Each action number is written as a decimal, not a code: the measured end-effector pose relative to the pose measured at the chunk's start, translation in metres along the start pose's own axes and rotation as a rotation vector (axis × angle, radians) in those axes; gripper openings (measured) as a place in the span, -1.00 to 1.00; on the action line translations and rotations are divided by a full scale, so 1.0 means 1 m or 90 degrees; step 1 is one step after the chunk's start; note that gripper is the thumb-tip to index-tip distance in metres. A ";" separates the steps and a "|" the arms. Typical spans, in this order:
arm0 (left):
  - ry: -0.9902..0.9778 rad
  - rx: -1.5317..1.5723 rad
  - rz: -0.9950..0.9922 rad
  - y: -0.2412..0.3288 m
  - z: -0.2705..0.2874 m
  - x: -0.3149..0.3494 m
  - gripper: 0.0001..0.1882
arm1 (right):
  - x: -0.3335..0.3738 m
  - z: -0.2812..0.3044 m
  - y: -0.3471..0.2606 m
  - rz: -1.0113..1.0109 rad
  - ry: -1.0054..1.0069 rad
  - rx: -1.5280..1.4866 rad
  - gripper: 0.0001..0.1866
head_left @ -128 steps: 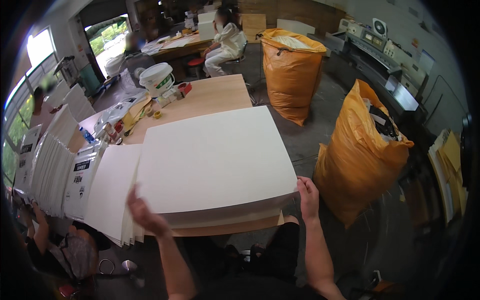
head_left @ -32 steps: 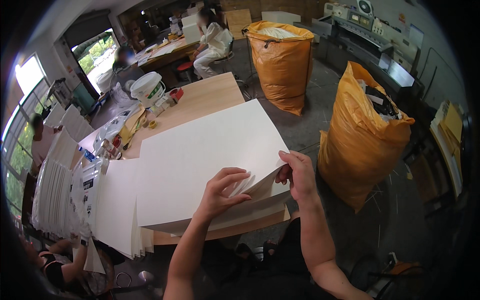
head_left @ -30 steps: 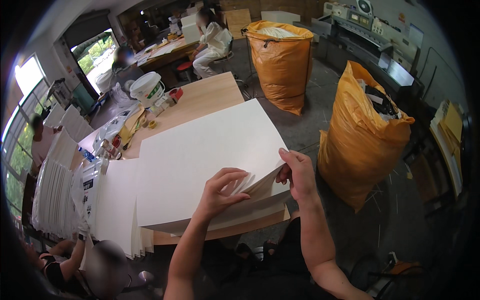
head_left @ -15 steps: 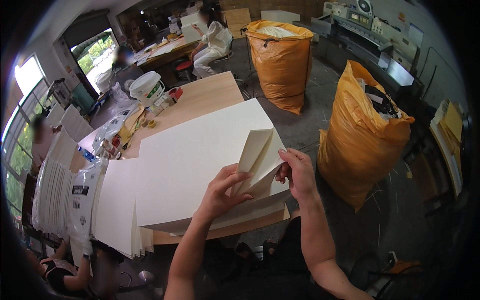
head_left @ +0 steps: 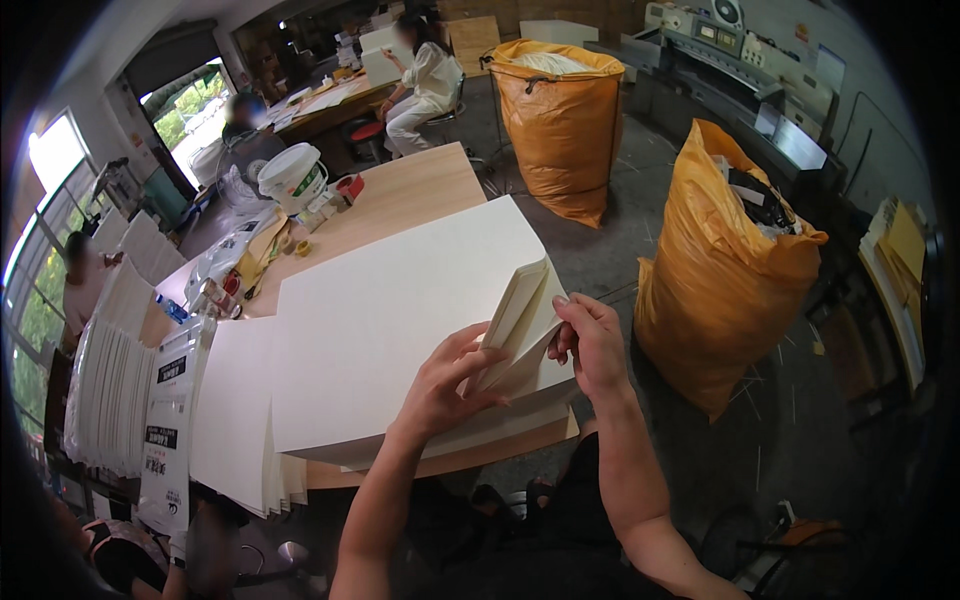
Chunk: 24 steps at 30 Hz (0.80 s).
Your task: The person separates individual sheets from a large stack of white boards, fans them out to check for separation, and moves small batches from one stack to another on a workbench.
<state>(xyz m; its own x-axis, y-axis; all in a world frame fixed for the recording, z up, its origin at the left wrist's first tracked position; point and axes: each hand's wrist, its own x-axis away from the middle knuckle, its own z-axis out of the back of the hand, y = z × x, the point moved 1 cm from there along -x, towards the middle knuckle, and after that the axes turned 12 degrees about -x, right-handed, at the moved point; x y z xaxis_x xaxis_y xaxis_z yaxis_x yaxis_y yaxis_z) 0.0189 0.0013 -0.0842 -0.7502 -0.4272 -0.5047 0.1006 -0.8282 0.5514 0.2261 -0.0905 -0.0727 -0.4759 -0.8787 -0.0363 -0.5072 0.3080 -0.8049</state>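
Observation:
A tall stack of large white paper sheets (head_left: 390,310) lies before me on the wooden table. At its near right corner, several sheets are bent up into a folded flap (head_left: 516,305). My left hand (head_left: 450,380) holds the lower part of this flap, its fingers curled against the paper and its thumb lower down. My right hand (head_left: 592,345) pinches the sheets' right edge between thumb and fingers, the other fingers curled in. How many sheets each hand grips cannot be made out.
Fanned white sheets (head_left: 235,410) and a plastic-wrapped package (head_left: 172,430) lie to the left. A white bucket (head_left: 292,177) and tape rolls stand farther back on the table (head_left: 420,180). Two orange sacks (head_left: 715,290) stand on the right. Other people work at left and behind.
The flap has bent further and looks narrower, while my hands stay almost in place. At lower left, the plastic-wrapped package lies flatter, and the person beside it has lowered an arm.

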 end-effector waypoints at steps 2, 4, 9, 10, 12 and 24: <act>0.008 -0.018 0.009 0.001 0.001 0.000 -0.42 | 0.000 0.001 0.001 0.001 0.001 -0.005 -0.59; 0.009 -0.032 0.006 -0.003 0.001 0.001 -0.38 | 0.001 0.003 0.001 0.000 -0.002 0.009 -0.57; 0.045 -0.022 0.007 -0.006 -0.001 0.002 -0.37 | 0.004 0.005 0.006 0.078 0.011 0.118 -0.55; 0.069 -0.035 0.002 -0.009 -0.004 0.001 -0.38 | 0.004 0.003 0.006 0.101 0.021 0.182 -0.55; 0.080 -0.054 -0.008 -0.013 -0.006 0.003 -0.41 | 0.004 -0.001 0.007 0.083 0.037 0.147 -0.56; 0.018 -0.049 0.006 -0.005 -0.001 0.000 -0.37 | 0.004 0.008 0.003 0.024 0.011 -0.042 -0.58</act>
<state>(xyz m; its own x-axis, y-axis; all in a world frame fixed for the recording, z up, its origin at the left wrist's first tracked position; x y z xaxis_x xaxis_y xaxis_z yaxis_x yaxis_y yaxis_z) 0.0192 0.0051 -0.0882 -0.7299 -0.4444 -0.5194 0.1582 -0.8490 0.5041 0.2287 -0.0962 -0.0797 -0.5076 -0.8598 -0.0544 -0.5350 0.3641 -0.7624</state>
